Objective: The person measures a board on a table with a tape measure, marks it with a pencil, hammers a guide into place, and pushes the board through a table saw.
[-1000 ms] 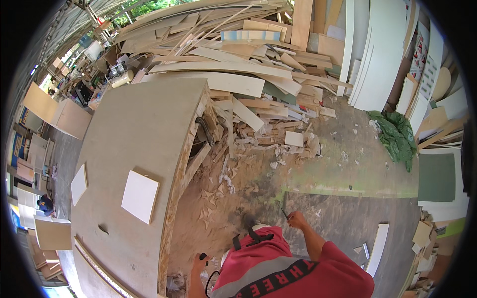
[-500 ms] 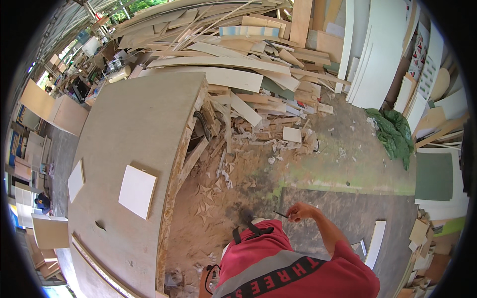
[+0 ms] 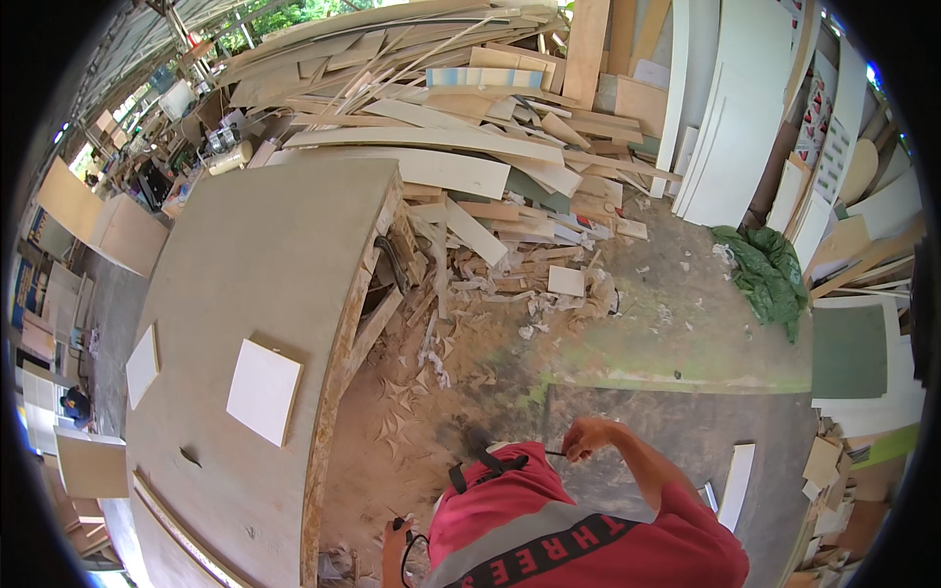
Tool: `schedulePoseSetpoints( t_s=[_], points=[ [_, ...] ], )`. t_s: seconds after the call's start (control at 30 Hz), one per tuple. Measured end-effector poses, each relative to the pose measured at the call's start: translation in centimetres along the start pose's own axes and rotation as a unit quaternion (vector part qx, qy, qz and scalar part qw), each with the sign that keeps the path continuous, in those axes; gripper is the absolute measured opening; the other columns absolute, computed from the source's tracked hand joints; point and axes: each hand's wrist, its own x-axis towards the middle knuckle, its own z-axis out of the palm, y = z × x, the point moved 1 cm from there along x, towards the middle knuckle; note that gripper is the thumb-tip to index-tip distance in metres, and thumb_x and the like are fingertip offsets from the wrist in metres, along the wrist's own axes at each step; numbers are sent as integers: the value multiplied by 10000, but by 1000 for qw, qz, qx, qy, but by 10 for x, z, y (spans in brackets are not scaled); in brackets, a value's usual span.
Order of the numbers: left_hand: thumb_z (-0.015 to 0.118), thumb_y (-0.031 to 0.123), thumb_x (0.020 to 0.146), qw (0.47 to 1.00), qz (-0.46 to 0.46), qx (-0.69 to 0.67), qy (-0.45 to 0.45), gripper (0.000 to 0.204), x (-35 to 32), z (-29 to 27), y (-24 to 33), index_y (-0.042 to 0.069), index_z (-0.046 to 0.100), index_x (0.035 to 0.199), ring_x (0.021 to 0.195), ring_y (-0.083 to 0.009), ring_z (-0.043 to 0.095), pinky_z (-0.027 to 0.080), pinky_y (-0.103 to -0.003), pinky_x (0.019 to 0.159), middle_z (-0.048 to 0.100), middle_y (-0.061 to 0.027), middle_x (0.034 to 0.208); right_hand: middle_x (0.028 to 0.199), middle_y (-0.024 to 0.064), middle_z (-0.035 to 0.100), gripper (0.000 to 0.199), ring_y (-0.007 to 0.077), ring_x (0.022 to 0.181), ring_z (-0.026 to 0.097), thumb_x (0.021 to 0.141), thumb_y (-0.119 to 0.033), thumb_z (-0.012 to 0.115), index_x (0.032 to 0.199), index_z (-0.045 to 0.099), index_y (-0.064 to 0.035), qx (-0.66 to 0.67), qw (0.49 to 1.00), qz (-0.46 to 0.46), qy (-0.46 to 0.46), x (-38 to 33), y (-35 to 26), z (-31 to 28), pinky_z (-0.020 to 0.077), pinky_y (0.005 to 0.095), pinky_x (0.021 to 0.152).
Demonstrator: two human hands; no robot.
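While the head view looks straight down past the red shirt (image 3: 588, 537), both hands show low in it, one either side of the body. Right hand (image 3: 587, 439): fingers curled round a slim dark rod (image 3: 556, 453), a firm-looking hold. What kind of tool the rod is, cannot tell. It sticks out on the hand's left side, long axis nearly level across the view, free end pointing at the shirt's edge and just beside it. The right hand is plainly the nearer; the left is well apart, on the far side of the torso.

Left hand (image 3: 396, 537): closed about a small black object (image 3: 399, 524), mostly hidden by the fingers. A black cord (image 3: 415, 541) loops just beside it; whether the two join, cannot tell.

Edges: the large workbench (image 3: 257, 245) stands to the left, its long rough side running up the view and leaning right toward the far end. The left hand is near that side, with a narrow strip of dusty ground between. On the bench top a squarish white panel (image 3: 265, 392) lies flat, ahead and left of the left hand, touched by neither hand.

Room: dark floor (image 3: 667, 421) spreads ahead and right of the right hand, as far as a white strip (image 3: 736, 487) lying lengthwise away from the body.
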Motion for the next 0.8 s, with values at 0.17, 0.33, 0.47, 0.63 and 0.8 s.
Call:
schedulePoseSetpoints(
  t_s=[0.17, 0.33, 0.47, 0.63, 0.8],
  points=[
    [769, 492, 715, 1000, -27, 6, 0, 624, -2, -16, 1, -26, 629, 1033, 807, -301, 662, 523, -407, 683, 655, -189, 910, 784, 46, 713, 217, 118, 642, 627, 828, -145, 715, 1000, 738, -15, 0, 999, -7, -48, -11, -9, 3, 497, 274, 582],
    [768, 531, 711, 995, 41, 82, 38, 693, -14, -17, 2, -22, 621, 1102, 873, -337, 671, 526, -423, 725, 663, -229, 1009, 766, 48, 712, 210, 120, 620, 622, 827, -147, 710, 980, 739, -6, 51, 999, -16, 9, -8, -11, 7, 502, 277, 585],
    [756, 570, 705, 999, -31, 1, 31, 739, -25, -11, -4, -6, 617, 1145, 979, -368, 648, 494, -443, 836, 662, -244, 1044, 736, 56, 702, 199, 126, 623, 633, 804, -124, 709, 952, 736, 5, 68, 995, -44, 59, 19, -13, -1, 511, 279, 580],
    [750, 587, 699, 997, -41, 18, 59, 774, -57, -14, 10, -2, 606, 1181, 1050, -386, 620, 477, -441, 889, 655, -248, 1070, 744, 55, 699, 191, 132, 639, 644, 798, -127, 706, 939, 733, -1, -12, 1000, -21, 10, 33, -42, -8, 519, 286, 586],
    [788, 521, 703, 991, -62, -51, 106, 721, -77, 0, -49, -12, 614, 1155, 878, -280, 647, 502, -375, 697, 665, -196, 995, 766, 54, 710, 193, 140, 674, 662, 816, -154, 702, 929, 728, 0, -129, 986, -1, -106, 58, -81, 1, 522, 288, 610]
  ],
)
